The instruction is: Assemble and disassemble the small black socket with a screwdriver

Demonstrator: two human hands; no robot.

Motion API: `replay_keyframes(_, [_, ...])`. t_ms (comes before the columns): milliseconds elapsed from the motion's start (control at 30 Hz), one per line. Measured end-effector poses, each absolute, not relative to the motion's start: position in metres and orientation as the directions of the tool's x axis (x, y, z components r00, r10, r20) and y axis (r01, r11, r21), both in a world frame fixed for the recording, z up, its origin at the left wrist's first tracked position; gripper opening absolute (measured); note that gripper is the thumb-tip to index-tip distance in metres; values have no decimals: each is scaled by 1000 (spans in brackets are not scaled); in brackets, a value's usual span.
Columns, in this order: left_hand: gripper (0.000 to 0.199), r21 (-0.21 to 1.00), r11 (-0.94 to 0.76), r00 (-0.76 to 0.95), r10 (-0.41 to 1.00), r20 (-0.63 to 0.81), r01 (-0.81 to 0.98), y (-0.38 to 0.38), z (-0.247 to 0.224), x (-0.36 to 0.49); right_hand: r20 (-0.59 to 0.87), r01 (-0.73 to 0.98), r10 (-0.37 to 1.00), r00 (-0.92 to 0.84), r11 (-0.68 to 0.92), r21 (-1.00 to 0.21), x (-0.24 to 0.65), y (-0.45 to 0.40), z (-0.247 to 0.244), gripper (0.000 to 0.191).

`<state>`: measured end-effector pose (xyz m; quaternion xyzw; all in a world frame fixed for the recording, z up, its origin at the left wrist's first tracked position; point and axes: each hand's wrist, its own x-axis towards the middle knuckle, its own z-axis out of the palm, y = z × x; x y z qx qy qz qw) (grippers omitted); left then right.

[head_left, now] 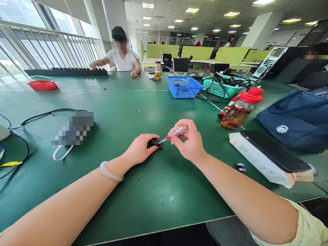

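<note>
A small black part (154,142) lies on the green table (164,191) in front of me. My left hand (139,148) grips it from the left, with thumb and fingers on its edges. Between the thumb and fingers of my right hand (189,143) is a screwdriver (180,131) with a pale pinkish handle. It slants down to the left, and its tip meets the top of the black part. Fine detail on the part is too small to make out.
Right of my arms are a tissue pack (258,160) with a black case (276,150) on it, a red-capped bottle (237,112) and a navy bag (297,119). Beyond stand blue (184,88) and green baskets (217,88). A person (123,59) sits across.
</note>
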<state>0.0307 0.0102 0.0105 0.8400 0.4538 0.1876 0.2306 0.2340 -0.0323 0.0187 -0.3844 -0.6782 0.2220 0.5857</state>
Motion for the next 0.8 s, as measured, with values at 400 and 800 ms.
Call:
replay_keyframes(400, [40,563,-479,515,850,106,673,10,11,32,723,339,690,-25,686,-643,239,-29,16,29])
replay_keyframes(800, [39,560,-485,513,850,121,672,12,9,31,690,313,723,-32,663,-680,236,-31,20,28])
